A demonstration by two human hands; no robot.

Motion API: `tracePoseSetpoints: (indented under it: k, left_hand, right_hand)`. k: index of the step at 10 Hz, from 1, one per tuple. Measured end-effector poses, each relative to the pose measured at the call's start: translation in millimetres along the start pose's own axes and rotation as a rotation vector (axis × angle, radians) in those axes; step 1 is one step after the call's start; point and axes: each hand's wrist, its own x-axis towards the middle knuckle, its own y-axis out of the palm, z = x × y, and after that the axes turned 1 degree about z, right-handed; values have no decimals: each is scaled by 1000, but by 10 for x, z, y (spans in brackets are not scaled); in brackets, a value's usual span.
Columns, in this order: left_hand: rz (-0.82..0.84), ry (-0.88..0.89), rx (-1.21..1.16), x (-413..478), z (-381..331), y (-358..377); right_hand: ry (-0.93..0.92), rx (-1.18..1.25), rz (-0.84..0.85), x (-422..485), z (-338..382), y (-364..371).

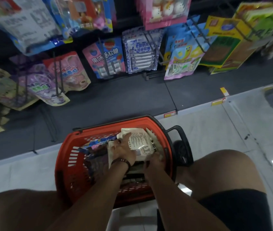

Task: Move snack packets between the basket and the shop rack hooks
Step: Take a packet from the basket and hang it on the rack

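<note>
An orange basket (65, 157) stands on the floor between my knees, with several snack packets inside. On top lies a white packet (140, 142) with printed text. My left hand (124, 152), a dark bracelet on its wrist, grips the packet's left side, thumb on top. My right hand (154, 161) holds the packet's near right edge from below; its fingers are partly hidden and blurred. Blue and dark packets (97, 144) lie deeper in the basket. Rack hooks (58, 77) ahead carry hanging snack packets.
The dark rack base (115, 100) runs across in front of the basket. Pink (106, 57), white-blue (140, 52) and yellow-green (224, 45) packets hang on the hooks. The basket's black handle (180, 130) sticks out at the right. White floor tiles (215, 130) lie to the right.
</note>
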Motion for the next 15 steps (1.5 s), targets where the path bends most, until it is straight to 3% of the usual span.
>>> tracePoseSetpoints:
  k: [1, 3, 4, 6, 8, 9, 10, 12, 13, 15]
  left_hand:
    - [-24, 16, -62, -12, 118, -8]
    - [-81, -24, -238, -120, 432, -66]
    - [-75, -52, -400, -245, 633, -180]
    - [-90, -18, -706, -570, 877, -136]
    - [-129, 136, -955, -1137, 726, -387]
    - [-58, 194, -1016, -1381, 529, -777]
    - [-132, 297, -879, -1833, 360, -1350]
    - [-390, 402, -766, -2240, 184, -2132]
    - [-402, 454, -852, -2502, -59, -2686]
    - [-506, 504, -1083, -2698, -450, -3336]
  right_hand:
    - [277, 720, -16, 13, 42, 132]
    - [54, 263, -94, 289, -255, 173]
    - [23, 182, -40, -149, -25, 91]
    - [-146, 311, 94, -743, 282, 3]
    - [-552, 167, 304, -1410, 804, -98]
    - [-754, 28, 357, -1918, 1225, -99]
    - [-932, 2, 513, -2653, 1590, -199]
    - [-1066, -150, 629, -3028, 1984, -327]
    - [-1146, -247, 668, -3492, 2286, -350]
    - [-1202, -204, 729, -4098, 2815, -439]
